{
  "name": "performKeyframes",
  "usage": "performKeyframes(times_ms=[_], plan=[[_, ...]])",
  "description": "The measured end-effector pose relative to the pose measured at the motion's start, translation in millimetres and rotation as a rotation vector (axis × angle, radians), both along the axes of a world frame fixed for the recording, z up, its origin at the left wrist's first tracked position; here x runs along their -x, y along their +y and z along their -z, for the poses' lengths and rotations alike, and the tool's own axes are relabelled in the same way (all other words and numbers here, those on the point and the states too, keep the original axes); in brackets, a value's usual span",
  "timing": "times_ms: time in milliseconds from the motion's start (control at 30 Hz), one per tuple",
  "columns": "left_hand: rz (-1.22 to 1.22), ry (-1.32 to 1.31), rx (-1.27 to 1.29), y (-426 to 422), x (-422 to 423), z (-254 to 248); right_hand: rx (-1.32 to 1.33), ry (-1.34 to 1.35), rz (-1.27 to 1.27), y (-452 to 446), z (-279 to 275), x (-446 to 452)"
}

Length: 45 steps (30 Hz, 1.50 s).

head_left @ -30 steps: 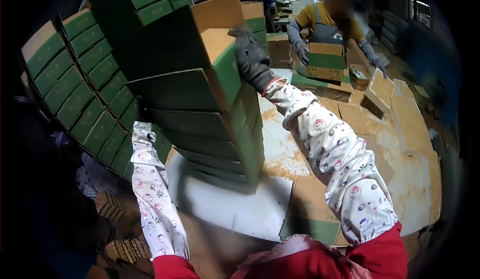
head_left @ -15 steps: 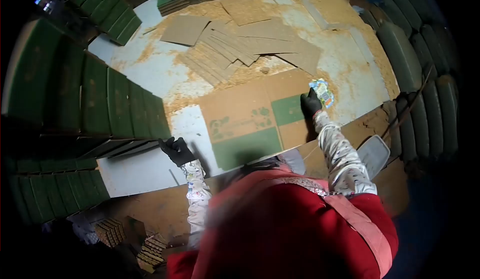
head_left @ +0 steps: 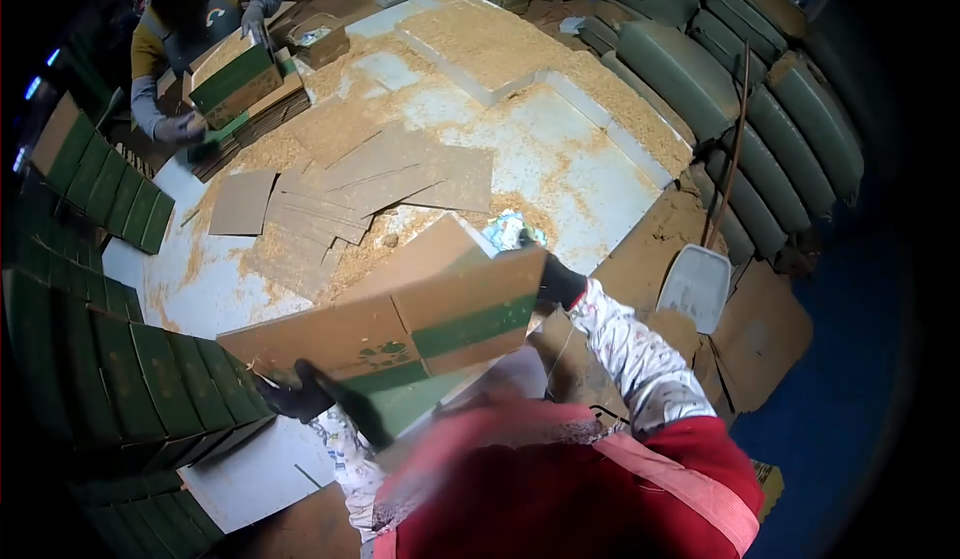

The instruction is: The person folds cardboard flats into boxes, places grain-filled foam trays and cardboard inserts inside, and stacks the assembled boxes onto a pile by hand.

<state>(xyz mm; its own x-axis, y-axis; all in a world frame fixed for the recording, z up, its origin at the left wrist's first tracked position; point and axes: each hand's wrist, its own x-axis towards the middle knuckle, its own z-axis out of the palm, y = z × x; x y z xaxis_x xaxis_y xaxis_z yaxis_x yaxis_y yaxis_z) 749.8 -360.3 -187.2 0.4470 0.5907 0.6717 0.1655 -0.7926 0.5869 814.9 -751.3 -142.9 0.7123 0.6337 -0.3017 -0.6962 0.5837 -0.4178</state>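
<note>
A brown cardboard box (head_left: 330,339) with green bands is tilted up in front of me, partly unfolded. At its lower left edge is my left hand (head_left: 305,396), black-gloved, the thumb against the panel and the fingers around the edge. My right hand (head_left: 560,281), also gloved in black, is closed on the box's right end, its fingers partly hidden behind the cardboard. Just beyond those fingers shows a crumpled blue-and-white plastic packet (head_left: 513,231); whether the hand also holds it I cannot tell.
Loose cardboard sheets (head_left: 350,184) lie on the sawdust-strewn table. Green boxes (head_left: 150,379) stand stacked at left, filled sacks (head_left: 680,74) at right. A pale scoop (head_left: 697,284) with a long handle leans there. Across the table, a co-worker's hand (head_left: 180,127) is beside another box (head_left: 235,79).
The cardboard has gone from lying flat to tilted up and partly opened. My left hand has moved onto its left edge. The view has swung, bringing the co-worker into sight.
</note>
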Motion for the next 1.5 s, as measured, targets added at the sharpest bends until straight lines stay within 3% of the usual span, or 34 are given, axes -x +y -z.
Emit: performKeyframes(times_ms=[67,100,133,167,233,267,333,400,467,500,533,567,600,633,667,733,767,800,867,900,933,1000,1067,1133,1167,1200,1233,1267,1333,1367,1400,1467,1500], plan=[[0.230,0.004,-0.345,-53.0,-9.3,-59.0,0.254,-0.306,-0.422,24.6,13.6,-5.7],[0.481,0.151,-0.522,-76.7,-3.3,-87.0,0.398,-0.737,-0.530,47.1,-7.3,-1.9],[0.725,0.302,-0.695,-95.5,2.4,-104.1,0.465,-0.954,-0.595,64.0,-37.0,3.2],[0.815,0.146,-0.618,-105.3,0.7,-84.6,0.525,-1.176,-0.637,81.2,-67.1,8.9],[0.926,-0.060,-0.526,-99.9,3.2,-51.5,0.596,-1.152,-0.759,115.2,-99.1,1.8],[0.955,-0.114,-0.510,-89.0,9.9,-49.3,0.676,-1.228,-0.740,115.1,-58.5,-14.2],[0.934,0.046,-0.635,-75.2,27.2,-68.8,0.714,-0.714,-0.665,110.9,-80.5,-15.2],[1.033,-0.043,-0.474,-74.1,26.9,-98.2,0.707,-0.888,-0.712,121.4,-83.3,-17.0],[1.228,0.026,-0.302,-60.6,14.4,-100.4,0.816,-1.147,-0.736,138.8,-70.7,-14.5],[1.326,-0.095,-0.304,-64.5,6.6,-116.1,0.796,-1.160,-0.758,144.1,-74.5,-13.9],[1.298,-0.090,-0.309,-62.9,11.0,-128.4,1.023,-1.198,-0.721,148.3,-82.7,-18.1],[1.383,0.034,-0.317,-59.5,15.4,-138.9,1.250,-1.229,-0.670,152.3,-86.9,-23.9],[1.468,0.167,-0.321,-56.0,20.1,-143.7,1.025,-1.577,-0.289,155.6,-73.2,-34.3],[1.327,-0.088,-0.418,-62.1,32.5,-132.9,1.022,-1.617,-0.283,145.4,-67.9,-44.9],[1.465,0.365,-0.622,-52.1,41.4,-170.5,1.065,-1.640,-0.210,137.9,-79.3,-52.7],[1.189,0.914,-0.651,-42.0,68.6,-191.4,1.252,-1.769,0.044,116.6,-88.1,-74.4],[1.003,1.094,-0.640,-37.4,75.6,-183.1,1.572,-1.901,0.079,111.9,-96.2,-73.7],[1.005,1.086,-0.623,-38.1,71.8,-175.6,1.909,-2.019,0.115,106.1,-106.4,-72.6],[0.752,1.192,-0.464,-40.7,52.0,-161.4,1.433,-2.311,0.133,100.5,-96.7,-63.7],[0.749,0.983,-0.542,-44.7,38.1,-151.3,1.446,-2.018,-0.544,112.4,-105.4,-50.8],[0.742,0.779,-0.614,-50.8,24.7,-135.6,1.510,-1.872,-0.986,127.0,-116.1,-33.9],[0.741,0.916,-0.549,-60.4,8.4,-74.0,1.427,-2.047,-1.032,141.4,-112.4,-28.9],[0.747,1.062,-0.458,-67.5,5.7,-72.3,1.536,-1.897,-1.005,170.2,-112.2,-32.9],[0.864,1.002,-0.557,-55.0,12.8,-121.3,1.073,-2.008,0.003,185.7,-56.9,-34.2],[1.016,0.891,-0.334,-35.5,8.8,-152.1,1.088,-2.069,0.083,190.7,-31.8,-32.0],[0.978,0.411,-0.367,-15.7,15.7,-169.1,1.103,-2.136,0.163,193.2,-14.8,-31.7],[1.002,0.412,-0.373,-12.7,14.6,-159.4,1.201,-2.046,-0.057,192.7,-8.4,-33.0],[0.968,0.436,-0.240,-10.0,11.5,-137.0,1.220,-2.030,-0.048,193.4,-8.9,-33.4],[0.881,0.486,0.027,-7.1,11.4,-96.2,1.020,-1.522,0.621,195.3,-13.2,-31.8],[0.897,0.543,-0.168,-51.2,15.8,-85.8,1.095,-1.507,0.772,188.3,-21.6,-35.8],[0.895,0.715,-0.539,-87.0,19.7,-107.5,1.101,-1.415,0.849,178.8,-17.8,-41.8],[0.781,0.749,-0.414,-75.9,9.3,-67.4,1.291,-1.419,0.997,141.8,-20.1,-38.5],[0.658,0.646,-0.399,-38.0,-0.6,-49.4,1.407,-1.253,0.885,127.2,1.7,-27.2]])
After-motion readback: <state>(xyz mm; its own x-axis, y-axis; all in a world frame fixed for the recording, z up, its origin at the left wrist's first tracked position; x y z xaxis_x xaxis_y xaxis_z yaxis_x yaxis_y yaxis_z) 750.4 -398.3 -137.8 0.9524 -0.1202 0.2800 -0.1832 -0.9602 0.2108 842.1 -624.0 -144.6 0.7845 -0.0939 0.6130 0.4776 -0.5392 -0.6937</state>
